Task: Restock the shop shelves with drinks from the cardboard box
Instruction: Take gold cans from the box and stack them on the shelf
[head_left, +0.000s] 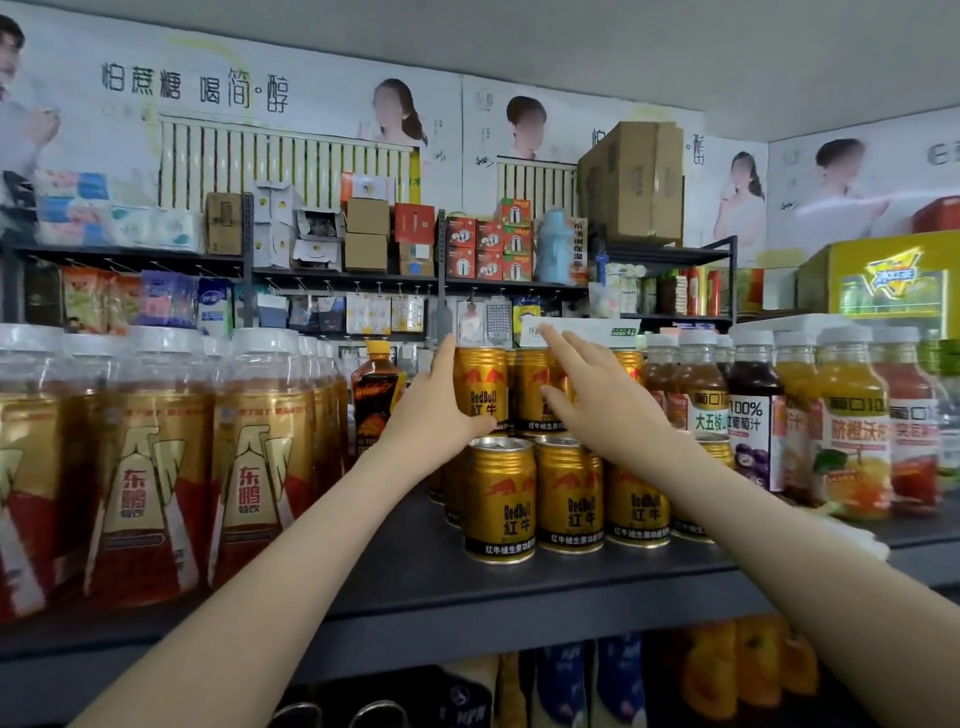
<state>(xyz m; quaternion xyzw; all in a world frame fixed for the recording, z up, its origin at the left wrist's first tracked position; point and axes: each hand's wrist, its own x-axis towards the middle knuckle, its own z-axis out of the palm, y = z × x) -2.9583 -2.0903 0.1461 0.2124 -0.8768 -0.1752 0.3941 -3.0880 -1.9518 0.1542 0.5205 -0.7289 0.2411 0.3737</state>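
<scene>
step: squaring stacked tier | upper Red Bull cans (480, 387) sit on lower cans (501, 499), mid shelf (415, 571) | left hand (441, 410) flat against end can's side | right hand (587, 395) spread, fingertips on neighbours | bracing both sides likely prevents toppling | cardboard box not in view

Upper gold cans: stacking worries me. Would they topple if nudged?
Probably: the upper cans stand on the narrow rims of lower cans. Likely stiff, smooth metal, so slippery. Tipped over, they would probably roll.
</scene>
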